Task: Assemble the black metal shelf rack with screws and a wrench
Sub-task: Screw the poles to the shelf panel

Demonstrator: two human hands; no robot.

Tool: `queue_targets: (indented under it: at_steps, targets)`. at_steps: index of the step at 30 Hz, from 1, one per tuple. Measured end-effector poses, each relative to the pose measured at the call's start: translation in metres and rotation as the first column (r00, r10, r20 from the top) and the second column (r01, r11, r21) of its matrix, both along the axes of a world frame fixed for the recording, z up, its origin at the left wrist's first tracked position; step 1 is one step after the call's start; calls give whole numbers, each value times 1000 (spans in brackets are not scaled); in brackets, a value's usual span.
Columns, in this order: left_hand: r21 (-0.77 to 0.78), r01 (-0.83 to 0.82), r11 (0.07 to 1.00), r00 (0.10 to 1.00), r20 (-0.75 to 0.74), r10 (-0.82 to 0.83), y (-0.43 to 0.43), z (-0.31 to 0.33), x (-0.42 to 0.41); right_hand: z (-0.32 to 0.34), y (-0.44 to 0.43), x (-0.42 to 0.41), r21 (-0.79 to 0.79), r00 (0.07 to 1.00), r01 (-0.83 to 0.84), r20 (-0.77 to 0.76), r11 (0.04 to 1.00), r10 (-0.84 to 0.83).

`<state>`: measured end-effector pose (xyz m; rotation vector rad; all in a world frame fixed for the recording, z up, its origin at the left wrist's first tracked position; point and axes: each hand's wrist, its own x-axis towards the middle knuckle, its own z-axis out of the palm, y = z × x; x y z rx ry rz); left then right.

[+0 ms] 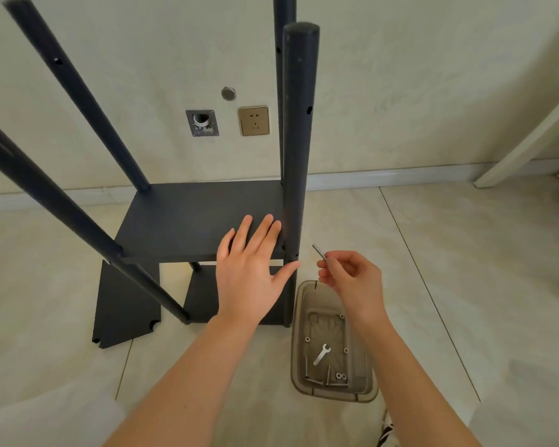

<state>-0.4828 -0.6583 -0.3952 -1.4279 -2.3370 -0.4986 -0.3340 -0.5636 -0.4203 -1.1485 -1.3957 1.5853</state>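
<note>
A: The near right post is our mark. What do we log for the frame?

B: The black shelf rack (175,201) stands on the tiled floor (465,269). The near right post (299,140) is upright, with side holes showing. The shelf panel (191,217) meets it low down on its left. Three other posts (78,98) rise to the left of it and behind it.

A: Hands?

B: We note the left hand (252,269) flat on the panel corner just left of the post. Its fingers are straight and its thumb tip is against the post. The right hand (352,275) is just right of the post, thumb and fingertips pinched on a long screw (319,252). The screw angles up toward the post but stays apart from it.

A: Hardware?

B: A translucent tray (297,350) sits on the floor by the post's foot, on its right. In it we see the wrench (321,353), a few washers (341,376) and more long screws along the near wall.

A: Any writing?

B: On the wall left of the post we see a gold socket (254,121) and a grey metal plate (202,123). Marks on the plate are too small for us to read. A loose panel (123,304) lies flat on the floor well left of the post.
</note>
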Motion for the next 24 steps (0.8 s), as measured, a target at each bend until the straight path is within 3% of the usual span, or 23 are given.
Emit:
queue_targets:
  at_steps: [8,24]
  targets:
    - [-26,7,1000,998,64,-5,-1,9,3,27,-26,11,117,991,-132,46,984,128]
    - [-71,-17,997,994,109,25,-3,13,8,31,-33,4,208,984,-167,97,964,150]
